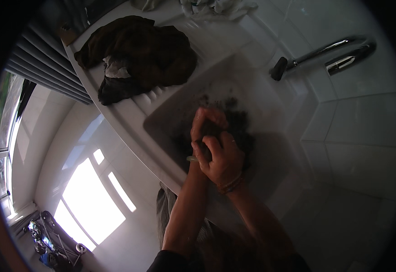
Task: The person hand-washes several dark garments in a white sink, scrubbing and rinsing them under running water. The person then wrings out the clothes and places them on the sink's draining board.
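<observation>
"Where does the dark cloth (239,124) lie from the hands?"

"Under and around them in the sink (275,109), showing mostly beyond the right hand (226,159) and to its right, with a darker patch left of the left wrist."

"Its long axis?"

"I can't tell; the hands cover its middle and the edges are murky."

"Which hand is nearer?"

"Both are right over it. The left hand (200,124) reaches farther out, fingers bent rightward; the right sits closer to the body, just beside the left wrist."

"Gripping?"

"The right's fingers are curled, the left's are bent and blurred. Whether either has hold of cloth, I can't tell."

"And the brown garment (157,54)?"

"Ahead and left of both hands, on the worktop (134,124), well apart. I'd judge the nearer cloth matters."
</observation>
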{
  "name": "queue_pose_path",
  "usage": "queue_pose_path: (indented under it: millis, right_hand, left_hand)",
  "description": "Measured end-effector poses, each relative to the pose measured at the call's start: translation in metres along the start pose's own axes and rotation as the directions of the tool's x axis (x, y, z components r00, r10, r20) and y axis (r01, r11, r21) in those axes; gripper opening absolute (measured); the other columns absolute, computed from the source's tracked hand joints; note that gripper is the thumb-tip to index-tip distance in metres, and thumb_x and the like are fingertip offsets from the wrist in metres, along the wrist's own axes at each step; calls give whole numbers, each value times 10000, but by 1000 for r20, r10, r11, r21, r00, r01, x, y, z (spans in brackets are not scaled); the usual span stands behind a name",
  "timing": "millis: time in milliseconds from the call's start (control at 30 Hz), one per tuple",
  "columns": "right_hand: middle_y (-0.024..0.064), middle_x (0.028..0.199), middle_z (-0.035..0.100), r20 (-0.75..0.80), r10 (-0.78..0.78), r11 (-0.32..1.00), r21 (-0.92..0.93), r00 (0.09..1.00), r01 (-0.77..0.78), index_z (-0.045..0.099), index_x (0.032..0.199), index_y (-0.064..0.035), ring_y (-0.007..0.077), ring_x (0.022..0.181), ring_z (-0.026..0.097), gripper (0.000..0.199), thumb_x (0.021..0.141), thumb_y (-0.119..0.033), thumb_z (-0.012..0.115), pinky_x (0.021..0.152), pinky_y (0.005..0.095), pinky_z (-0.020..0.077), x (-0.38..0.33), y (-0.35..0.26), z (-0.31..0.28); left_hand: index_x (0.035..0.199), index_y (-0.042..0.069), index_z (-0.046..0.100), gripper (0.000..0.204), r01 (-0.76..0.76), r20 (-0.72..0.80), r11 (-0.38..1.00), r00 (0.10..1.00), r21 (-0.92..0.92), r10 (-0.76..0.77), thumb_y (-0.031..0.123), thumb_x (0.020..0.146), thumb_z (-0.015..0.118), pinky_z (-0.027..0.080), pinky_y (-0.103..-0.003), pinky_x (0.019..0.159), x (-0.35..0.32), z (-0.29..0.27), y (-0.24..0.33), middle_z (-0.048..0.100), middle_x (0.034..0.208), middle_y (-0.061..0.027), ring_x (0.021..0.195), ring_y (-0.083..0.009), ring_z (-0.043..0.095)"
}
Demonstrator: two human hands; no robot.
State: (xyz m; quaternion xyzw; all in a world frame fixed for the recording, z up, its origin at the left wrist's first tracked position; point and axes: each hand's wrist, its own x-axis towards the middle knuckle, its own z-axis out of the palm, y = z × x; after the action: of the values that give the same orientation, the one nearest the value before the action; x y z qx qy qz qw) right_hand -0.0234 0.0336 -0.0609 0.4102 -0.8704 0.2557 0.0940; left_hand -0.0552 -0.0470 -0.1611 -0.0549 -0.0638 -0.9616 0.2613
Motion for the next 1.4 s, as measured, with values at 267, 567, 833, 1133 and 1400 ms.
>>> queue_pose_path:
  millis: [267, 567, 833, 1133, 1400]
  right_hand:
    - [205, 887, 719, 236, 613, 784, -65, 754, -617, 704, 881, -28, 382, 814, 708, 367, 955, -332, 512, 726, 484, 562, 96, 66, 11]
    - [133, 805, 692, -3, 478, 867, 163, 878, -472, 647, 929, -19, 342, 714, 662, 377, 992, -388, 605, 670, 466, 522, 91, 164, 10]
    - [155, 1117, 649, 270, 289, 945, 71, 918, -319, 597, 1128, -38, 340, 1079, 612, 400, 869, -289, 771, 883, 476, 503, -9, 115, 1]
    - [185, 1296, 587, 432, 463, 882, -308, 774, -356, 547, 1294, -17, 384, 1227, 533, 600, 798, -231, 808, 1030, 475, 447, -70, 123, 37]
    - [109, 1257, 598, 250, 703, 461, 553, 666, -695, 560, 1317, -51, 251, 1174, 568, 383, 941, -122, 563, 1008, 384, 456, -56, 157, -8]
  left_hand:
    - [951, 54, 607, 183, 211, -517, 965, 850, 159, -100, 224, 992, 553, 448, -302, 798, 12, 58, 14, 599, 916, -25, 830, -130, 539]
    - [1118, 49, 650, 269, 142, -553, 766, 774, 626, 308, 289, 1020, 582, 399, -307, 1024, 25, 39, 34, 625, 1110, -31, 1079, -148, 551]
    - [1167, 50, 671, 288, 87, -449, 667, 802, 740, 394, 275, 1043, 542, 394, -326, 1055, 20, 29, 35, 676, 1201, -76, 1169, -182, 579]
    - [1072, 75, 677, 202, 141, -546, 702, 739, 698, 395, 248, 1018, 588, 488, -309, 856, 14, 16, 37, 708, 1042, -54, 963, -147, 638]
    - [1105, 58, 673, 191, 244, -383, 391, 863, 888, 331, 42, 915, 666, 525, -286, 798, 12, 8, 35, 717, 1025, -49, 888, -147, 660]
